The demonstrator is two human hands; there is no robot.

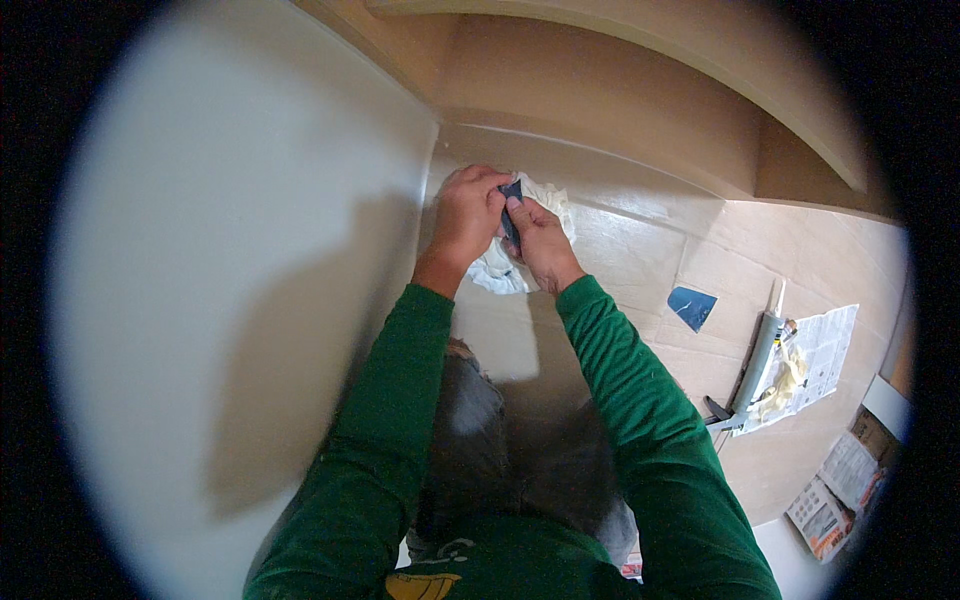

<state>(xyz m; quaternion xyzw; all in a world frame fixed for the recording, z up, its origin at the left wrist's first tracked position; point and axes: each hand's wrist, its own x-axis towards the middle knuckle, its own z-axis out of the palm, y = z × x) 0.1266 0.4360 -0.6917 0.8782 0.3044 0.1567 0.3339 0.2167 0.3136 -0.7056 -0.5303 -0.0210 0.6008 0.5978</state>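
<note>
Both of my hands meet over the tiled floor beside the white wall, fingers closed around a small dark blue-grey flat piece [511,214]. My left hand [469,212] grips it from the left, fingers bent over its upper part. On the other side, my right hand [541,238] pinches it, the thumb lying on its face. The lower end of the piece is partly hidden by the fingers. Just under the hands lies a crumpled white cloth [503,277], showing on both sides of the right hand.
Close on the left rises a white wall [230,250]. Ahead is a beige built-in ledge [600,110] with an overhanging top. Right of me a dark blue flat sheet [692,308] lies on the tiles, then a caulking gun [757,365] on newspaper [832,345] with yellowish crumpled material [787,382].
</note>
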